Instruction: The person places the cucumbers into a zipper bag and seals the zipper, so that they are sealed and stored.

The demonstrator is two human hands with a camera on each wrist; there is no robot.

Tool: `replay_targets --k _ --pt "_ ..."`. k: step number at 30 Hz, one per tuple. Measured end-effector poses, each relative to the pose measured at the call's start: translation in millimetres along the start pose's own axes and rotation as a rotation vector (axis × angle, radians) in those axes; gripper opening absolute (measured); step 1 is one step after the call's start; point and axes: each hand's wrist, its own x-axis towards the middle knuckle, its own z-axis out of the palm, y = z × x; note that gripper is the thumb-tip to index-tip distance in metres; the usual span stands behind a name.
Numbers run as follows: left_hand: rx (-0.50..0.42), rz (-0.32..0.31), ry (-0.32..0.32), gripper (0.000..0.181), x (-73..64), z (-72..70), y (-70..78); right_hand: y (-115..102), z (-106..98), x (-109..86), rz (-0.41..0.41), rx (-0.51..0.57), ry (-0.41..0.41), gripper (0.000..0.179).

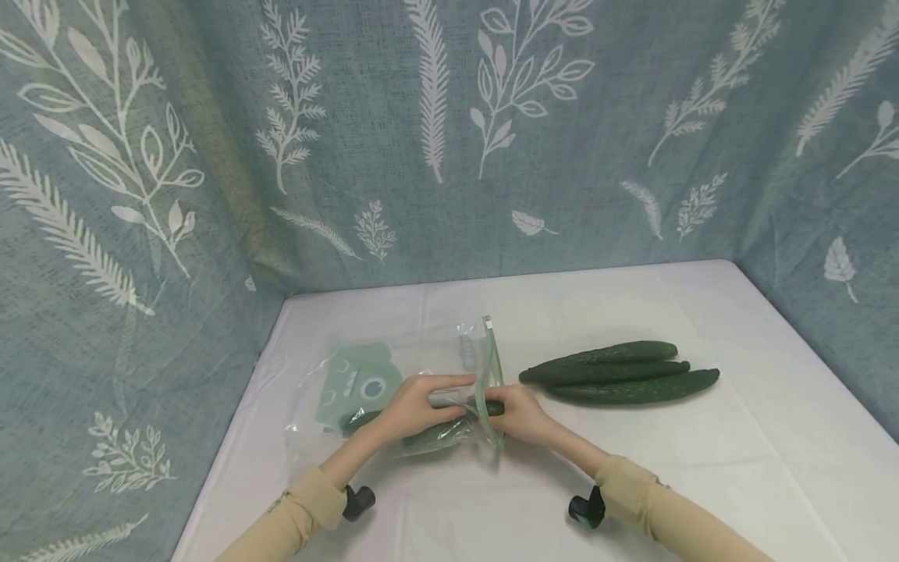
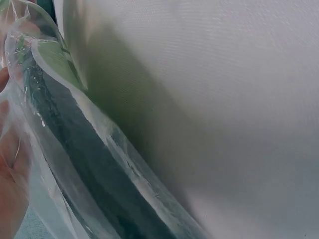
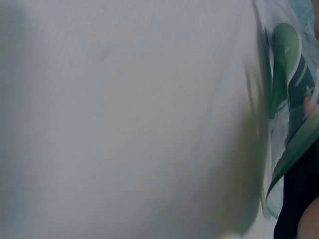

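Observation:
A clear zip bag (image 1: 414, 355) with a green cartoon print lies on its side, its green-edged mouth (image 1: 495, 367) turned to the right. My left hand (image 1: 409, 406) holds the bag near that mouth, thumb and fingers spread around the plastic. Inside, a dark green cucumber (image 2: 104, 169) shows through the film, close to the bag's lower side. At the opening, my right hand (image 1: 523, 415) grips the end of a cucumber (image 1: 495, 407) that reaches into the bag. In the right wrist view, that dark cucumber (image 3: 297, 199) passes behind the green bag edge (image 3: 299, 144).
Three loose cucumbers (image 1: 625, 373) lie side by side to the right of the bag. A white cloth (image 1: 709, 460) covers the table. Blue-green curtains (image 1: 421, 203) with white leaf patterns hang behind and along both sides.

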Motion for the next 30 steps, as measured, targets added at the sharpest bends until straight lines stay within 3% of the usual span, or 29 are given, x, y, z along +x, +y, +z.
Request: replay_targets --k 11,21,30 --pt "0.0 0.033 0.018 0.046 1.0 3.7 -3.7 -2 12 8.6 0.011 0.047 -0.002 0.034" --pt "-0.009 0.034 0.007 0.046 -0.1 2.4 -2.8 -5 21 13.4 -0.099 0.066 -0.026 0.035" --pt "-0.017 0.016 0.01 0.046 -2.3 0.6 -2.9 -5 27 17.7 -0.078 0.098 -0.042 0.034"
